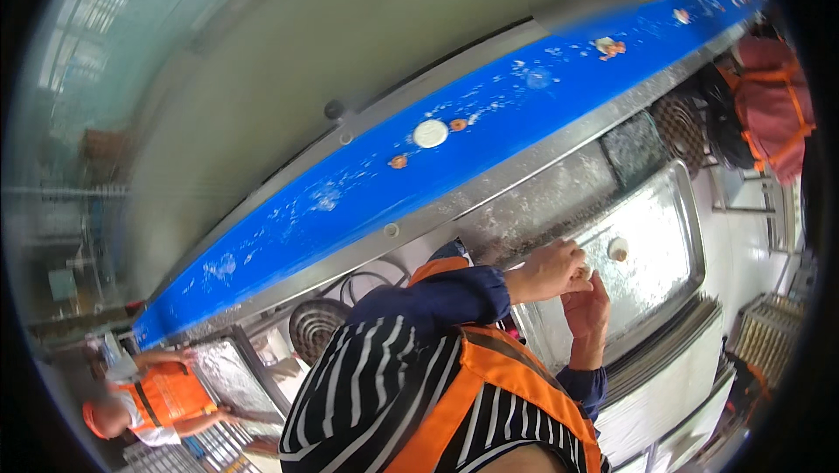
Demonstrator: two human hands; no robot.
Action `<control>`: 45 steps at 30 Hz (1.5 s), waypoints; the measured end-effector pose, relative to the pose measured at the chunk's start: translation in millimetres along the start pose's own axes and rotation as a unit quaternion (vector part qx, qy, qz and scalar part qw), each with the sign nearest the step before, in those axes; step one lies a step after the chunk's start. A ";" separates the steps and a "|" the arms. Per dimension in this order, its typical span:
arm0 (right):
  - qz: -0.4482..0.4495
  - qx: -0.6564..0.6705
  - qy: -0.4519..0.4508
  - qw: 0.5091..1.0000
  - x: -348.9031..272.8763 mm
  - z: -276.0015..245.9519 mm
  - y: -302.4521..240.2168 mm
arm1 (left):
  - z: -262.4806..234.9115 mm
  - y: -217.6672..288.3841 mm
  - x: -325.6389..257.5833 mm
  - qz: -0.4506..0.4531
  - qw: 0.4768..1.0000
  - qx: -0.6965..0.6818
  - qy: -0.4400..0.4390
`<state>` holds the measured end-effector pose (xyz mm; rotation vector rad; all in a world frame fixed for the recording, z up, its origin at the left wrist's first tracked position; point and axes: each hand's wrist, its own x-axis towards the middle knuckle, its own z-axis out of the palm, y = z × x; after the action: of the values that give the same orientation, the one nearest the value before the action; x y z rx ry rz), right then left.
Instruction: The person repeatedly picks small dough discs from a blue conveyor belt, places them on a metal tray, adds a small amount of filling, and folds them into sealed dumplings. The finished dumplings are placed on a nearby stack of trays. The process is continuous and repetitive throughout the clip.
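Note:
My left hand (552,270) and my right hand (586,309) meet over a shiny metal tray (559,333). Their fingers are pinched together around a small pale lump of dough (583,273), mostly hidden by the fingertips. On the tray, just beyond my hands, sits a small round dough piece (619,249) with a brownish spot in its middle. A flat white dough disc (430,133) lies on the blue conveyor belt (367,202), between two small orange-brown lumps of filling (458,125).
Flour dusts the belt, and more filling (610,48) lies on its far right part. Stacked trays (673,368) stand at my right. A co-worker in an orange vest (170,394) handles another tray (232,377) at lower left; another person (773,110) is at upper right.

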<state>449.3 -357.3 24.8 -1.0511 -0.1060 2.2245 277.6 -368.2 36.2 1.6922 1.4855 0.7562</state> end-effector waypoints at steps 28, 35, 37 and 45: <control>-0.327 -0.341 0.133 0.871 -83.8 -8.9 -18.2 | 37.0 41.8 -2.0 -0.118 0.800 -0.553 -0.203; -0.455 -0.551 0.209 0.667 -69.3 -1.3 -48.5 | 23.8 54.1 48.4 -0.153 0.830 -0.486 -0.228; -0.424 -0.546 0.193 0.696 -63.8 1.4 -56.3 | 22.1 48.4 58.3 -0.137 0.842 -0.464 -0.237; -0.417 -0.546 0.178 0.705 -35.0 6.2 -77.5 | 23.3 22.9 95.8 -0.110 0.868 -0.418 -0.245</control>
<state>502.2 -316.9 78.1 -1.5352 -1.5384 0.9402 323.9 -278.3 38.5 0.9219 0.7824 0.6401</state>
